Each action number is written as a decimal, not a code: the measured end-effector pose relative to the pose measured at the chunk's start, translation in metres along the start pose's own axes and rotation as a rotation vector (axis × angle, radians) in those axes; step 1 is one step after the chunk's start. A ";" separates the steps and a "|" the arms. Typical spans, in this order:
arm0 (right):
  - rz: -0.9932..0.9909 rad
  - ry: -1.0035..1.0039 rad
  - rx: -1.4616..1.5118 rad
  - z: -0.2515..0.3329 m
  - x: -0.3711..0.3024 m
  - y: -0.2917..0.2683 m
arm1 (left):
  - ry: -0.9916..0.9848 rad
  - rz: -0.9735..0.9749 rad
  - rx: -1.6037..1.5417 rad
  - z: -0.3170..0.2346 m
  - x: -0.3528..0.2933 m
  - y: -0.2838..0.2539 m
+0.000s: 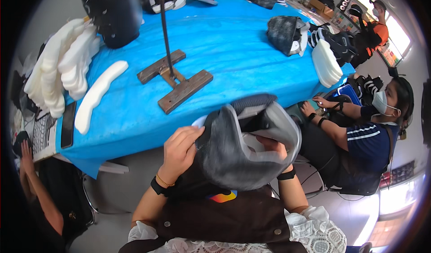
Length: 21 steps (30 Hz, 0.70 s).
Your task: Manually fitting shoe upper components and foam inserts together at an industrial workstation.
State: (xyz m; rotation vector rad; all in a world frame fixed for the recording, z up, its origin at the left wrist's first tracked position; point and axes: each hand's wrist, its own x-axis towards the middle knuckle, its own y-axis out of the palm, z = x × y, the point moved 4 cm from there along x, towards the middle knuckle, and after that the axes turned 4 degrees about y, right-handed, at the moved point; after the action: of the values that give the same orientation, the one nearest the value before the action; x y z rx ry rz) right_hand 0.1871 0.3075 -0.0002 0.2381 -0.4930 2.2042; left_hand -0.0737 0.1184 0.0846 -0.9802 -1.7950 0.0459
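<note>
A dark grey, fuzzy padded liner (229, 156), rounded like a helmet, is held up in front of my chest. It has a pale lining around its opening and a ribbed dark band at the top. My left hand (179, 150) is closed on its left edge, fingers pinching there. A small whitish piece (200, 121) shows by those fingertips; I cannot tell whether it is part of the liner. My right hand (274, 148) reaches into the opening and grips the right side, its fingers partly hidden. Slight blur softens the liner.
A wooden stand with an upright rod (173, 80) rests on the blue-covered table (215, 37). White foam strips (101, 96) and a dark phone (68, 125) lie left. Another grey liner (283, 34) and a foam stack (325, 64) sit right. A masked co-worker (370, 136) sits at right.
</note>
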 end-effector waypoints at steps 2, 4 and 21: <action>-0.048 0.317 0.566 0.021 0.005 0.029 | -0.071 0.005 0.011 0.001 -0.014 0.002; -0.058 0.068 0.505 0.063 0.013 0.053 | -0.179 0.030 -0.049 0.005 -0.031 0.005; 0.146 -0.263 0.085 0.075 0.001 0.085 | -0.023 0.373 -0.158 -0.042 -0.046 -0.047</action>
State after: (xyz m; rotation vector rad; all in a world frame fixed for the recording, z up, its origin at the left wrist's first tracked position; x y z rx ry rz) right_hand 0.1205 0.2285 0.0454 0.5578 -0.5760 2.3515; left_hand -0.0622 0.0412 0.0900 -1.4241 -1.6326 0.1503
